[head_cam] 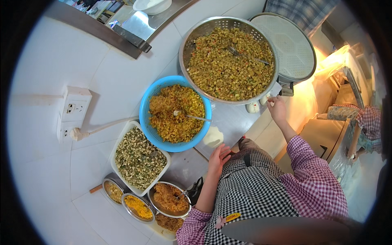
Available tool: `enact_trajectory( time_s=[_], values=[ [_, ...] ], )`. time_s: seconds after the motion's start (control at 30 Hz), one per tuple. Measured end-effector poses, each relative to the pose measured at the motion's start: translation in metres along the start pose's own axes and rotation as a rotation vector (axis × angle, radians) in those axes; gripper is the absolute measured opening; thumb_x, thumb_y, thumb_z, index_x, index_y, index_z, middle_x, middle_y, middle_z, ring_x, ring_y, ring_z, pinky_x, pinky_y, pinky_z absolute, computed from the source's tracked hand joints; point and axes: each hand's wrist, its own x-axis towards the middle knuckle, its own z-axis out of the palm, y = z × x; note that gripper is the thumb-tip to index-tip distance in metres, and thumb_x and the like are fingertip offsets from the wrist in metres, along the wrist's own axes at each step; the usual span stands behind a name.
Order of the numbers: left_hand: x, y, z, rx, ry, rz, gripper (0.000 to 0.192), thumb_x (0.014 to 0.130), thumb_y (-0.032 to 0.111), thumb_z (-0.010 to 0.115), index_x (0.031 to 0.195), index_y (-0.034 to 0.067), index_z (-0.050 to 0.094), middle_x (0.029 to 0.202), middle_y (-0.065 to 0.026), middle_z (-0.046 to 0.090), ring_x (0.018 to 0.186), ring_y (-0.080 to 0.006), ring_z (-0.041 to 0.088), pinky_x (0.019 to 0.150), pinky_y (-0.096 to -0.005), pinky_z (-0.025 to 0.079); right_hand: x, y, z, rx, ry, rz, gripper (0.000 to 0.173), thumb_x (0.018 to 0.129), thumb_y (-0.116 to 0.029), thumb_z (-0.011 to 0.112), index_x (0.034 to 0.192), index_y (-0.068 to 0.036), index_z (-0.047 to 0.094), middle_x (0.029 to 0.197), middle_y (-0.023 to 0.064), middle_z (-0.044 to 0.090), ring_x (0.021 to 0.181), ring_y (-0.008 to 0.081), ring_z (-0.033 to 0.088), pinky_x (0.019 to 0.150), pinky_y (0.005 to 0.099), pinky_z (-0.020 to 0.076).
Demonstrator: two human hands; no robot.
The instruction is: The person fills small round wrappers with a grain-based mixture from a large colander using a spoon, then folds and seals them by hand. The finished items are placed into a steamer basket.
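My left hand is over the metal table edge with its fingers apart, holding nothing, just below a flat round dough wrapper. My right hand reaches out at the right, its fingertips bent beside a small white filled bun; whether they grip it cannot be told. Another white bun sits left of that one. Left of the wrapper is a blue plastic basket of yellow-brown chopped filling with a spoon. Above stands a perforated steel basin of diced filling, another spoon lying in it.
A white tub of green-and-white filling and several small metal bowls stand lower left. A round steamer with a pale liner is behind the steel basin. A wall socket is at left. Another person's checked sleeve shows at far right.
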Motion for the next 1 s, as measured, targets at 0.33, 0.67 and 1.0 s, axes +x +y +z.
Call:
enact_trajectory(
  time_s=[0.33, 0.67, 1.0],
  values=[
    [0.004, -0.002, 0.010, 0.011, 0.008, 0.005, 0.043, 0.104, 0.033, 0.048, 0.135, 0.004, 0.051, 0.125, -0.0128, 0.062, 0.111, -0.0210, 0.062, 0.091, -0.0371, 0.053, 0.003, -0.001, 0.006, -0.096, 0.063, -0.069, 0.016, 0.078, -0.015, 0.072, 0.085, -0.003, 0.064, 0.089, 0.0130, 0.058, 0.084, 0.0318, 0.061, 0.076, 0.0421, 0.0509],
    [0.005, -0.018, -0.029, -0.108, 0.051, 0.019, 0.042, 0.101, 0.031, 0.051, 0.134, 0.005, 0.052, 0.123, -0.0118, 0.063, 0.110, -0.0217, 0.062, 0.090, -0.0367, 0.052, -0.053, -0.038, -0.029, 0.281, -0.108, 0.049, 0.009, 0.087, -0.010, 0.065, 0.091, -0.003, 0.062, 0.085, 0.0150, 0.061, 0.076, 0.0291, 0.061, 0.070, 0.0385, 0.0510],
    [0.006, -0.013, -0.051, -0.092, 0.082, 0.070, 0.044, 0.103, 0.031, 0.047, 0.136, 0.003, 0.048, 0.129, -0.0134, 0.058, 0.113, -0.0231, 0.059, 0.094, -0.0391, 0.052, -0.114, -0.169, 0.111, 0.450, -0.419, -0.368, 0.024, 0.084, -0.015, 0.069, 0.105, -0.004, 0.063, 0.114, 0.0174, 0.061, 0.099, 0.0372, 0.062, 0.086, 0.0446, 0.0502]
  ],
)
